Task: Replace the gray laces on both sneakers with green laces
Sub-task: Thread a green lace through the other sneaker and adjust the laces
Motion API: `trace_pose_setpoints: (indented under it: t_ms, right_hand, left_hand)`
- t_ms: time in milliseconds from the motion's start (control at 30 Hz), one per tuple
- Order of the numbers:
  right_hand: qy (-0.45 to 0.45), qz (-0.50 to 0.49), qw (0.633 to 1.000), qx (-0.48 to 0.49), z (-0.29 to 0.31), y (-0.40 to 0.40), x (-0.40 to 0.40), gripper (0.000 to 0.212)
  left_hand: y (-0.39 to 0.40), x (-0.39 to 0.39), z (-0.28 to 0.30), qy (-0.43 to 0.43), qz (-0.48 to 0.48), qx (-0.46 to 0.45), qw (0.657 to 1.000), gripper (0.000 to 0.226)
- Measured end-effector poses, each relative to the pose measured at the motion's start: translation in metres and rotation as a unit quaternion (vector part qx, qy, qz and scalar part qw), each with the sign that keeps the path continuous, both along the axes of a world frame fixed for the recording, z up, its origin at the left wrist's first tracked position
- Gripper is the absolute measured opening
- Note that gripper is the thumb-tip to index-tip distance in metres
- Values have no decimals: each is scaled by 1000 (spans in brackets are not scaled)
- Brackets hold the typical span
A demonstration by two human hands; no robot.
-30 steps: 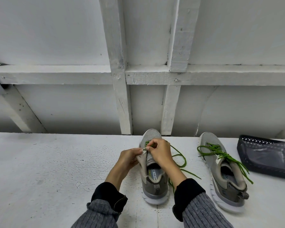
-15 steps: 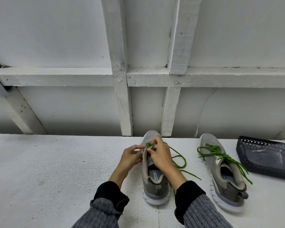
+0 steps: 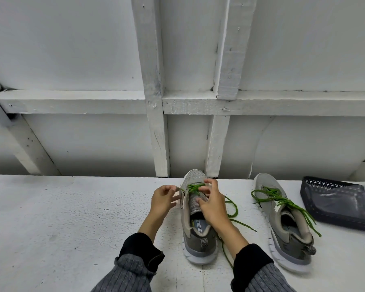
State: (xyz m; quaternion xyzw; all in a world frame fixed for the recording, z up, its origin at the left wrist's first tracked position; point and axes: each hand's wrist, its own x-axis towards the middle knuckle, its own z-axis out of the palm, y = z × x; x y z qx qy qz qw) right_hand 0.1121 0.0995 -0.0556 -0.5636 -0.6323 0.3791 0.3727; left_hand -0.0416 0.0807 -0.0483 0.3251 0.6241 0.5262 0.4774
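Note:
Two gray sneakers stand on the white table, toes pointing away from me. The near sneaker [image 3: 198, 239] has a green lace [image 3: 193, 188] threaded through its front eyelets, and its loose ends trail off to the right [image 3: 233, 209]. My left hand [image 3: 163, 200] pinches the lace end at the shoe's left edge. My right hand [image 3: 211, 202] hovers over the tongue with fingers spread and lightly curled, touching the lace crossings. The right sneaker [image 3: 282, 224] carries its own green lace [image 3: 282, 200], loosely threaded with ends hanging over its right side.
A dark mesh basket [image 3: 337, 204] lined with clear plastic lies tipped at the far right of the table. White wooden beams and a wall rise right behind the table's back edge [image 3: 93, 175]. Bare white tabletop [image 3: 61, 218] stretches to the left.
My left hand has moved left, drawing the lace end out from the shoe's left side. My right hand has opened up and lifted off the tongue, uncovering the green crossings.

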Motion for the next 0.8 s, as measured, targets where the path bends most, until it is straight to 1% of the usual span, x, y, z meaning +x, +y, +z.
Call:
trace_pose_setpoints:
  t_ms: [67,100,167,200,233,267,300,333,367,400,467,533,600,667,700,733,767,800]
  right_hand:
    - [-3,-35,999,4,-1,0,2,51]
    - [-20,-51,998,9,-1,-1,3,48]
    - [-71,-80,994,35,-2,-2,3,43]
    - [-89,-89,991,41,-2,-2,4,41]
    - [-97,-95,990,36,-2,-3,4,38]
    - [-96,-100,990,25,-2,-4,3,34]
    - [-90,-105,990,12,-2,-5,3,30]
    - [-80,-109,991,1,-2,-5,2,28]
    - [-71,-112,991,-5,-2,-6,2,27]
    - [-64,-116,991,-8,-3,-6,1,26]
    - [-56,-122,991,-9,-2,-7,1,26]
    - [-48,-129,990,-10,-2,-7,0,26]
    - [-48,-133,990,-9,-3,-7,1,26]
    - [-52,-136,989,-11,-3,-7,1,25]
    - [-55,-136,989,-11,-3,-7,1,25]
    - [-56,-136,989,-12,-3,-7,1,25]
    - [-58,-137,989,-11,-3,-7,2,25]
    - [-62,-138,988,-11,-3,-7,2,24]
  left_hand:
    - [0,-3,2,-113,59,15,992,13]
    - [1,-6,3,-182,101,25,978,15]
    - [3,-18,5,-311,202,47,928,21]
    - [3,-27,6,-348,246,52,903,23]
    - [3,-37,5,-339,281,47,897,23]
    - [2,-46,3,-274,303,32,912,20]
    - [1,-54,-1,-168,305,11,937,17]
    - [-2,-59,-6,-53,293,-7,955,18]
    - [-6,-61,-10,53,266,-10,963,20]
    - [-10,-60,-14,131,218,-2,967,20]
    - [-11,-53,-21,258,119,21,958,19]
    - [-10,-37,-21,359,21,21,933,20]
    - [-6,-17,-20,409,-59,13,910,19]
    - [-2,0,-21,428,-84,10,900,12]
    - [-2,5,-21,423,-80,11,902,8]
    - [-1,7,-20,397,-68,17,915,11]
    - [2,5,-20,342,-62,27,937,15]
    - [2,3,-18,261,-64,46,962,19]
